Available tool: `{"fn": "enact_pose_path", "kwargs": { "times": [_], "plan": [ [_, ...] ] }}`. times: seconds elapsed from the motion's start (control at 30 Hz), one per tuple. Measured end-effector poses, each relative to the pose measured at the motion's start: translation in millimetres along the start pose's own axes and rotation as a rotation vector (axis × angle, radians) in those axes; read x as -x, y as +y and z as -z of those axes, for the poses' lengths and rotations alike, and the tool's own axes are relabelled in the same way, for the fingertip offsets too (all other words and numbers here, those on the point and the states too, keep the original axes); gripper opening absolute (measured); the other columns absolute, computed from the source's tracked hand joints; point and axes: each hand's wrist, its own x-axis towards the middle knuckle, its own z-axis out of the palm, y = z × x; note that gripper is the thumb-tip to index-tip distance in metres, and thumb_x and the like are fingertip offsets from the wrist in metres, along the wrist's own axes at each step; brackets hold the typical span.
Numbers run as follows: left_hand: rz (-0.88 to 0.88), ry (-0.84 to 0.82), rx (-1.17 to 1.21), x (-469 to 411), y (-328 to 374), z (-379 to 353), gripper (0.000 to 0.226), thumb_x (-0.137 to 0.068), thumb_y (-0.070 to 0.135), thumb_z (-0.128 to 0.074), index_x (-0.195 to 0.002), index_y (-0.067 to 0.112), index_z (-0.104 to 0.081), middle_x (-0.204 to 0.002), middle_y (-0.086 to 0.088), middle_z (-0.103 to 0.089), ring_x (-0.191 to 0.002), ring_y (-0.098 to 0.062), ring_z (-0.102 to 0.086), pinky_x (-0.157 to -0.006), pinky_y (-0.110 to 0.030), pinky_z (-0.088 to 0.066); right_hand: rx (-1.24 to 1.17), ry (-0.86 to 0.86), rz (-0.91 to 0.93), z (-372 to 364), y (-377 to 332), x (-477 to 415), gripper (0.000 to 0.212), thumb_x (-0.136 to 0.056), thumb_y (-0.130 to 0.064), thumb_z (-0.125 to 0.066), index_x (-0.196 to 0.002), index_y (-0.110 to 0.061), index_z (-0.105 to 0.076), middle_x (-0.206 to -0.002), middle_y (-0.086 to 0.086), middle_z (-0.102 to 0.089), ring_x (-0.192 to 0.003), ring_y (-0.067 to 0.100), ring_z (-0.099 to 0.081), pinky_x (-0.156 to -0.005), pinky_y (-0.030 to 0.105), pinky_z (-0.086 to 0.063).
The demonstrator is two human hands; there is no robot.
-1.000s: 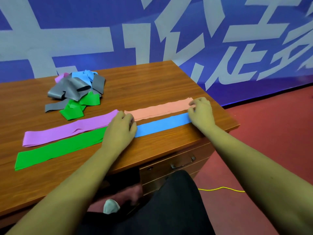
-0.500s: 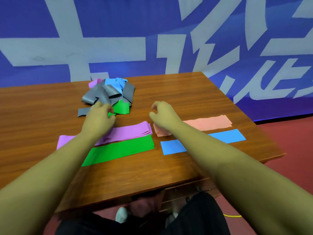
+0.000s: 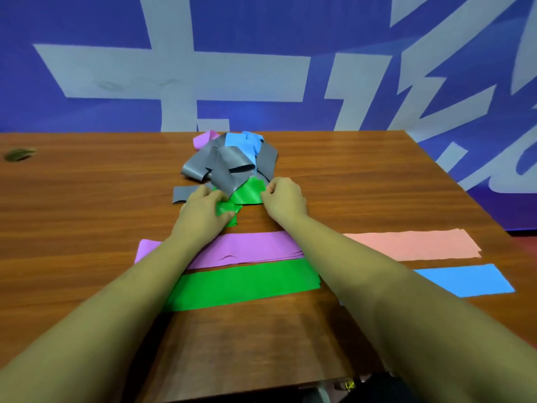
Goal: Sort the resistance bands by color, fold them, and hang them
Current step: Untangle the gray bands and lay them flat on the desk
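A tangled pile of bands (image 3: 232, 161) in grey, blue, purple and green lies at the middle of the wooden desk (image 3: 87, 228). My left hand (image 3: 203, 216) grips the crumpled green band (image 3: 250, 193) at the pile's near edge. My right hand (image 3: 283, 200) pinches the same green band from the right. Nearer to me lie flat strips: a purple band (image 3: 247, 247), a green band (image 3: 247, 283), a pink band (image 3: 412, 244) and a blue band (image 3: 465, 279), partly hidden under my forearms.
A blue banner with large white characters (image 3: 174, 77) stands behind the desk. A dark smudge (image 3: 19, 155) marks the desk's far left. The desk's right edge (image 3: 479, 205) drops to a red floor.
Both hands left the flat strips and reached forward to the pile. The left hand now grips the crumpled green band and the right hand has closed on it too. The view moved closer.
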Motion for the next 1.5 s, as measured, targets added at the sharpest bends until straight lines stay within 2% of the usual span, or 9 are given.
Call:
{"fn": "enact_pose_path", "kwargs": {
  "times": [0.17,0.37,0.57,0.7,0.9,1.03,1.13,1.23,1.5],
  "plan": [
    [0.066,0.019,0.119,0.7,8.3,9.6,0.028,-0.079,0.017,-0.066,-0.105,0.01,-0.059,-0.104,-0.01,-0.054,-0.104,-0.032,-0.053,-0.088,-0.039,-0.044,-0.308,0.157,0.208,47.8,-32.4,8.1,0.007,-0.079,-0.01,-0.061,-0.072,-0.011,-0.06,-0.071,0.002,-0.062,-0.07,0.019,-0.055,-0.065,0.031,-0.038],
    [-0.007,0.384,0.357,6.4,35.0,55.0,0.01,-0.084,0.009,-0.057,-0.094,0.009,-0.056,-0.097,-0.009,-0.055,-0.094,-0.029,-0.053,-0.082,-0.041,-0.043,-0.514,0.13,0.36,115.7,-79.7,21.8,0.024,-0.079,-0.008,-0.059,-0.062,-0.022,-0.048,-0.056,-0.007,-0.048,-0.065,0.02,-0.053,-0.068,0.043,-0.052],
    [-0.199,0.005,1.037,11.5,102.4,110.8,0.042,-0.097,0.022,-0.056,-0.137,0.014,-0.045,-0.132,0.001,-0.058,-0.123,-0.004,-0.053,-0.097,-0.015,-0.042,-0.613,-0.086,0.443,162.8,-108.7,51.6,0.025,-0.085,0.005,-0.055,-0.07,-0.015,-0.05,-0.062,0.002,-0.047,-0.06,0.016,-0.055,-0.065,0.038,-0.057],
    [-0.227,-0.027,1.048,25.0,125.2,123.6,0.022,-0.093,0.002,-0.058,-0.115,0.005,-0.057,-0.095,0.003,-0.068,-0.084,0.003,-0.064,-0.076,-0.012,-0.048,-0.735,-0.101,0.439,189.6,-115.7,67.3,0.023,-0.088,0.004,-0.053,-0.073,-0.014,-0.05,-0.067,0.003,-0.055,-0.057,0.011,-0.06,-0.058,0.029,-0.055],
    [-0.194,-0.215,1.175,51.4,129.1,133.7,0.01,-0.094,0.006,-0.056,-0.103,0.005,-0.059,-0.077,-0.008,-0.068,-0.059,-0.022,-0.065,-0.059,-0.027,-0.055,-1.02,-0.011,0.202,212.3,-100.6,80.7,0.019,-0.091,0.001,-0.05,-0.077,-0.012,-0.052,-0.072,0.008,-0.059,-0.065,0.022,-0.063,-0.06,0.034,-0.057],
    [-0.19,-0.296,1.134,67.5,132.6,143.1,0.019,-0.094,0.008,-0.055,-0.109,-0.004,-0.057,-0.07,-0.009,-0.065,-0.048,-0.019,-0.059,-0.051,-0.024,-0.051,-1.29,-0.317,-0.128,201.0,-64.2,92.4,0.008,-0.092,-0.004,-0.052,-0.095,-0.01,-0.057,-0.092,0.01,-0.067,-0.072,0.02,-0.07,-0.061,0.031,-0.059],
    [-0.17,-0.383,0.993,78.2,126.2,145.2,0.012,-0.094,0.011,-0.058,-0.103,0.007,-0.065,-0.072,-0.008,-0.069,-0.05,-0.02,-0.062,-0.051,-0.026,-0.052,-1.211,-0.429,-0.23,189.1,-45.2,104.4,0.004,-0.092,-0.009,-0.061,-0.096,-0.012,-0.061,-0.093,0.007,-0.069,-0.079,0.018,-0.068,-0.07,0.031,-0.059],
    [-0.111,-0.468,0.948,89.3,114.1,141.3,0.015,-0.093,0.012,-0.061,-0.106,0.005,-0.064,-0.076,-0.012,-0.069,-0.052,-0.02,-0.063,-0.052,-0.027,-0.053,-1.087,-0.373,-0.204,184.0,-40.4,110.6,0.01,-0.09,-0.003,-0.062,-0.1,-0.007,-0.063,-0.092,0.008,-0.068,-0.087,0.018,-0.066,-0.083,0.035,-0.055],
    [0.015,-0.592,0.789,126.6,55.4,122.5,0.034,-0.078,0.029,-0.079,-0.093,0.002,-0.065,-0.082,-0.016,-0.064,-0.071,-0.026,-0.06,-0.06,-0.025,-0.049,-0.983,-0.002,-0.175,192.1,-30.7,117.5,0.011,-0.087,0.0,-0.066,-0.094,-0.007,-0.061,-0.088,0.013,-0.068,-0.075,0.021,-0.067,-0.067,0.034,-0.058]
  ]
}}
